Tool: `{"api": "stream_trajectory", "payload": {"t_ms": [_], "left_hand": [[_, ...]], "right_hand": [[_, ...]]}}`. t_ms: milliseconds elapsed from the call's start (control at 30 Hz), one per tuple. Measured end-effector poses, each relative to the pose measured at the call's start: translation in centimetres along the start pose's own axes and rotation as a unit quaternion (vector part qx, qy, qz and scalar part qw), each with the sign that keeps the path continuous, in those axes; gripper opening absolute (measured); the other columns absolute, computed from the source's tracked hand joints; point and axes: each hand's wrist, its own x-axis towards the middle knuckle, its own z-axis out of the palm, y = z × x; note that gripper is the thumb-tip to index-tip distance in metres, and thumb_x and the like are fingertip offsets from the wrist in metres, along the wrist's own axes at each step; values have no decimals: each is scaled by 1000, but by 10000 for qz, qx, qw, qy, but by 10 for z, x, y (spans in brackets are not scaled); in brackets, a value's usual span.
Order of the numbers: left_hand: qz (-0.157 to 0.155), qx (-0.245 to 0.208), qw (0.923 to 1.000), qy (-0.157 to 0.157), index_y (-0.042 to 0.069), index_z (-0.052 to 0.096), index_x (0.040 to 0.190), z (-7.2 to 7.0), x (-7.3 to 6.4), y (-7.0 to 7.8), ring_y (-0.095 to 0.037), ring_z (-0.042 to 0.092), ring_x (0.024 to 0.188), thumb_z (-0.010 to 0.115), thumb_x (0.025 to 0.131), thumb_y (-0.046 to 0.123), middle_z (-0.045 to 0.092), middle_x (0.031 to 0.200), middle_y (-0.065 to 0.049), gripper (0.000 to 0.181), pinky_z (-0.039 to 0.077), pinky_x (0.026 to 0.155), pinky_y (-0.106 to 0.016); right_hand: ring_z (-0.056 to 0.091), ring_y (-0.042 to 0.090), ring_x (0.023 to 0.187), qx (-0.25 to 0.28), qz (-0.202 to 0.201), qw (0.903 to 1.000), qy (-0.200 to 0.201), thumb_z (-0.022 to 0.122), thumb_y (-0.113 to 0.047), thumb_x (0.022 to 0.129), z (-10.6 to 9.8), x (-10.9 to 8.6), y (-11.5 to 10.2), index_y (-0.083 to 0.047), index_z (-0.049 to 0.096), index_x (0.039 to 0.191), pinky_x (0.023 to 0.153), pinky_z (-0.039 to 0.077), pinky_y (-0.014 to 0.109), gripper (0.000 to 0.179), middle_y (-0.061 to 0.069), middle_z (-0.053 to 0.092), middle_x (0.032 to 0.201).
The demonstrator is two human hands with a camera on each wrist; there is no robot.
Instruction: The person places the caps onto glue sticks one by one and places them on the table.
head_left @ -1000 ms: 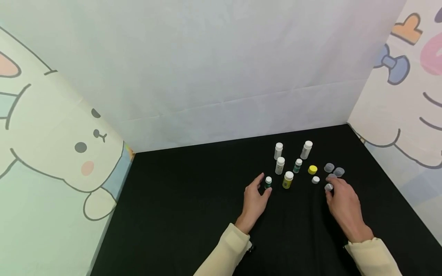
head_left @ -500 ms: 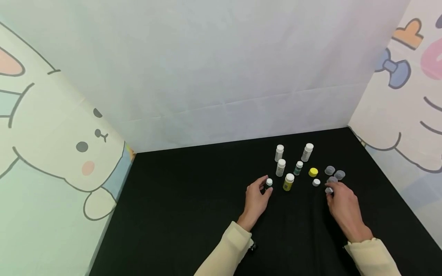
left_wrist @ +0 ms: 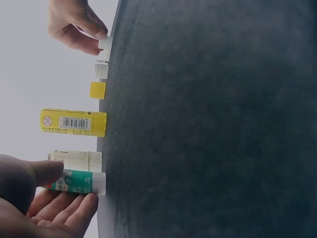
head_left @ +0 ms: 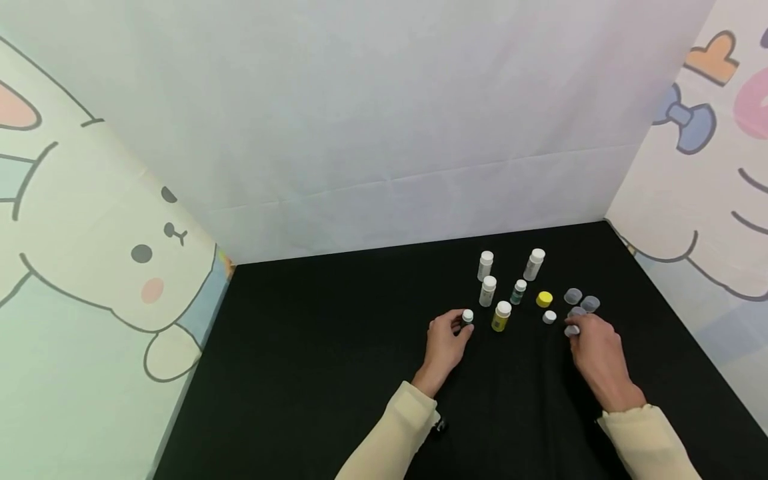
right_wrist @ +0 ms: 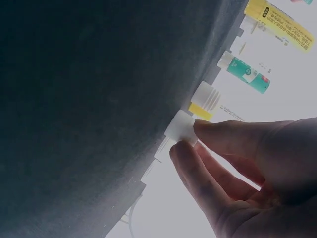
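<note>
In the head view, my left hand (head_left: 444, 347) is around a small green glue stick (head_left: 467, 315) with a white top, standing on the black-covered table. Thumb on one side and fingers on the other, it grips that green glue stick (left_wrist: 77, 182) in the left wrist view. Further right, my right hand (head_left: 600, 353) pinches a small white cap (right_wrist: 179, 127) between thumb and fingertips, low at the table surface. A yellow glue stick (head_left: 501, 317) stands just right of the left hand. Beside the right hand lie a loose white cap (head_left: 549, 317) and a yellow cap (head_left: 544, 299).
Behind these stand white glue sticks (head_left: 488, 291) and another green glue stick (head_left: 519, 292), all upright. Several translucent caps (head_left: 591, 304) cluster just beyond the right fingertips. The black tabletop (head_left: 312, 360) runs back to a pale cloth wall (head_left: 384, 133).
My left fingers have closed in around the green glue stick, from spread on either side of it to touching it. The right hand stays at the white cap; the view shifts slightly.
</note>
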Motion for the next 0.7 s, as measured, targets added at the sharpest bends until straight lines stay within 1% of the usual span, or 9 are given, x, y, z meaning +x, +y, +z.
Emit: {"api": "stream_trajectory", "payload": {"t_ms": [167, 300, 500, 700], "left_hand": [[2, 34, 10000, -4, 4, 76, 123, -1, -1, 1, -19, 74, 112, 75, 98, 3, 76, 122, -11, 25, 58, 94, -27], [-18, 103, 9999, -9, 6, 76, 124, -3, -3, 3, -17, 74, 112, 75, 98, 4, 76, 123, -10, 25, 58, 93, -26], [53, 156, 9999, 8, 7, 77, 124, -8, -11, 6, -17, 72, 116, 76, 98, 7, 76, 125, -8, 26, 57, 97, -30], [150, 140, 9998, 54, 6, 78, 123, -14, -19, 12, -18, 72, 115, 77, 97, 6, 76, 124, -9, 26, 58, 95, -29]], "right_hand": [[65, 50, 86, -18, 53, 10000, -44, 59, 18, 84, -1, 1, 0, 15, 72, 99, 74, 50, 68, 20, 34, 67, 97], [64, 48, 87, 25, 156, 9999, -47, 60, 17, 86, -4, -2, -4, 14, 72, 102, 76, 50, 68, 20, 34, 67, 100], [64, 46, 87, 143, 212, 9996, 97, 65, 15, 88, -10, -6, -14, 13, 73, 103, 78, 51, 68, 17, 34, 68, 103], [64, 41, 81, 173, 163, 9993, 273, 71, 13, 87, -16, -11, -27, 11, 74, 101, 73, 51, 65, 14, 30, 68, 98]]}}
